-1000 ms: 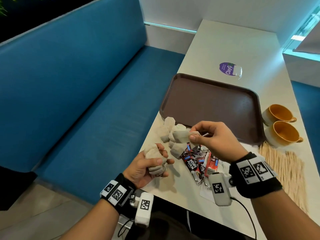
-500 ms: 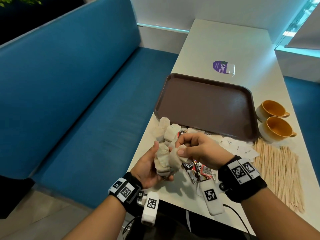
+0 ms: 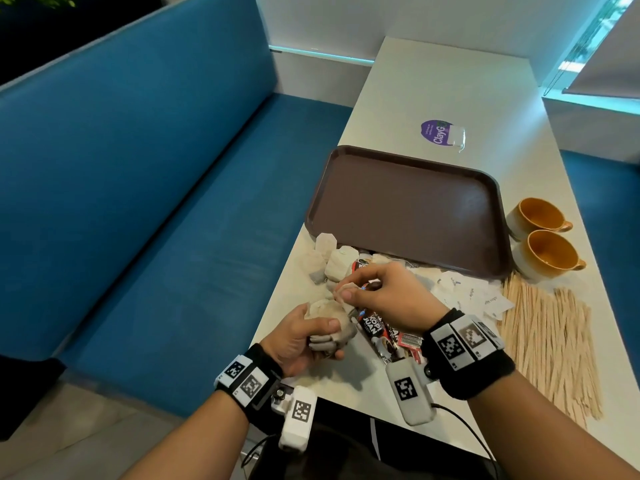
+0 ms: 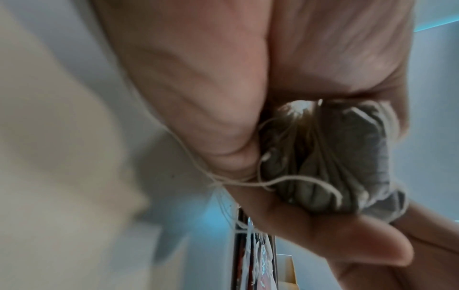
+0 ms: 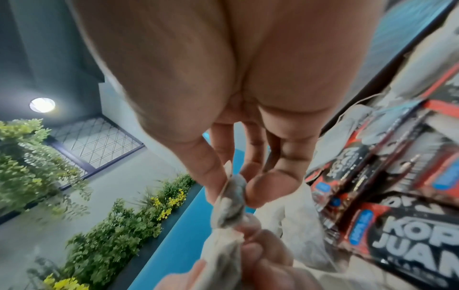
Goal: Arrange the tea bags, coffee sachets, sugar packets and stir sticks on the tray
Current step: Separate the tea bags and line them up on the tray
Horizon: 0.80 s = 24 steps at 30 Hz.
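Nearest the table edge, left hand is curling round a bunch of tea bags, strings trailing off it in the left wrist view. Right hand is now back above the pile, thumb and forefinger pinching one more bag just above the bunch; half a second ago both hands were pressed together at the bunch, and a second ago right hand was lifting a bag from the pile with the hands apart. So bags are being gathered into left hand one at a time, not carried singly. Under right hand, coffee sachets are lying loose on the table, a few tea bags left just beyond, sugar packets and stir sticks to the right. Tray beyond is holding nothing so far; two mugs are sitting beside it. Judging progress: early, collecting stage, no item placed.
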Each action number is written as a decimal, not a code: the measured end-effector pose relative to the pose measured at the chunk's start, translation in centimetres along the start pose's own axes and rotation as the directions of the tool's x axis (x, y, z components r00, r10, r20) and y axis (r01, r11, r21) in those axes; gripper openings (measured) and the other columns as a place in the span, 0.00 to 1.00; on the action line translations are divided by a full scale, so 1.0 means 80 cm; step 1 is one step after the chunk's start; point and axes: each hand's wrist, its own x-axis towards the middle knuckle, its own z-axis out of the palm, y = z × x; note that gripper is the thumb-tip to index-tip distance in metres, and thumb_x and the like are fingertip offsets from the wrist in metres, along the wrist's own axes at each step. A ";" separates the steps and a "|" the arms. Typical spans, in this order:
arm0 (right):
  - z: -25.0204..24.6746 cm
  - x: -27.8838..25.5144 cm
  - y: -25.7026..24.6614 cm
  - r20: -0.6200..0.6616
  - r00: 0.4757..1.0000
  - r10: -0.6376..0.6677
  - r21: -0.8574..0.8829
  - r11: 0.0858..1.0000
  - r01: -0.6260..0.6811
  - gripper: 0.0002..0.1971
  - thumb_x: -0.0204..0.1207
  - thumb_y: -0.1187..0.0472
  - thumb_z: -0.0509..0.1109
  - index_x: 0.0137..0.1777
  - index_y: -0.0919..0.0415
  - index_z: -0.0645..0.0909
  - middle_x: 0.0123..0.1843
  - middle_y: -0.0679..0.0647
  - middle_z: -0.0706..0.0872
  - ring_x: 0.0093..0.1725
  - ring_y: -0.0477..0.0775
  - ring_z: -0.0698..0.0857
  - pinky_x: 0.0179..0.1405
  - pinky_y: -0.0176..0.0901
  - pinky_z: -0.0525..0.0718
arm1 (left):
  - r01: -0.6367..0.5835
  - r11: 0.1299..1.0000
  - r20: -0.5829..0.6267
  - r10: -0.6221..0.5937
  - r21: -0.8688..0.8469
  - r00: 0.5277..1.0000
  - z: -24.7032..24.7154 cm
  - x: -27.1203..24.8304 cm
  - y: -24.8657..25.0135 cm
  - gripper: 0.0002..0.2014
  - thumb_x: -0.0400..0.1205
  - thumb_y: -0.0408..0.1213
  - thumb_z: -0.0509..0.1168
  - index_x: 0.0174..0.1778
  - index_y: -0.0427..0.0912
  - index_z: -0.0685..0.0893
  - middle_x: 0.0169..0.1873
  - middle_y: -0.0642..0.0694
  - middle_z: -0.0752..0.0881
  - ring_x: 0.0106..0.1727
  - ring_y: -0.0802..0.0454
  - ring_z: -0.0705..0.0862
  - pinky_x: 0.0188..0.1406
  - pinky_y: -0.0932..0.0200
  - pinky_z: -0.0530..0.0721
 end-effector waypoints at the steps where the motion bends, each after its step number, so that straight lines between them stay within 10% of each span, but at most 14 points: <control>1: -0.001 -0.001 0.002 -0.026 1.000 0.004 0.030 1.000 -0.004 0.03 0.78 0.55 0.78 0.48 0.47 0.93 0.45 0.52 0.94 0.44 0.64 0.92 0.53 0.61 0.91 | -0.008 1.000 -0.005 0.008 -0.011 1.000 -0.002 0.001 0.000 0.25 0.62 0.37 0.85 0.54 0.37 0.87 0.46 0.30 0.84 0.39 0.41 0.83 0.30 0.53 0.87; 9: -0.027 -0.022 0.010 -0.195 0.980 -0.027 0.015 0.999 0.031 0.06 0.78 0.58 0.80 0.50 0.44 0.94 0.53 0.42 0.89 0.51 0.40 0.88 0.50 0.27 0.81 | -0.067 0.989 0.048 0.074 -0.135 0.996 -0.002 0.000 -0.001 0.17 0.70 0.28 0.76 0.54 0.41 0.84 0.47 0.39 0.85 0.53 0.39 0.85 0.29 0.52 0.87; 16: -0.027 -0.028 0.003 -0.123 0.990 -0.061 0.075 0.995 0.071 0.13 0.78 0.62 0.79 0.61 0.48 0.91 0.39 0.39 0.88 0.41 0.42 0.86 0.46 0.30 0.82 | -0.039 0.993 -0.034 0.035 -0.113 0.999 -0.005 0.003 -0.002 0.25 0.68 0.48 0.86 0.56 0.45 0.85 0.43 0.42 0.82 0.47 0.42 0.79 0.31 0.52 0.85; 20: -0.014 -0.029 -0.002 0.049 0.998 -0.050 0.434 0.900 0.024 0.22 0.75 0.76 0.78 0.68 0.61 0.85 0.43 0.62 0.80 0.43 0.59 0.85 0.48 0.53 0.93 | -0.058 0.998 -0.005 0.057 -0.040 0.998 -0.004 0.004 -0.007 0.30 0.67 0.55 0.85 0.61 0.45 0.88 0.39 0.42 0.78 0.37 0.52 0.73 0.32 0.54 0.85; 24: -0.004 -0.022 -0.005 0.060 0.998 0.029 0.377 0.925 -0.049 0.17 0.76 0.77 0.76 0.62 0.62 0.87 0.45 0.65 0.80 0.33 0.56 0.88 0.33 0.43 0.90 | -0.042 0.997 0.025 0.040 0.064 0.999 -0.002 0.001 -0.006 0.34 0.65 0.53 0.86 0.58 0.33 0.86 0.41 0.33 0.82 0.33 0.46 0.79 0.33 0.52 0.86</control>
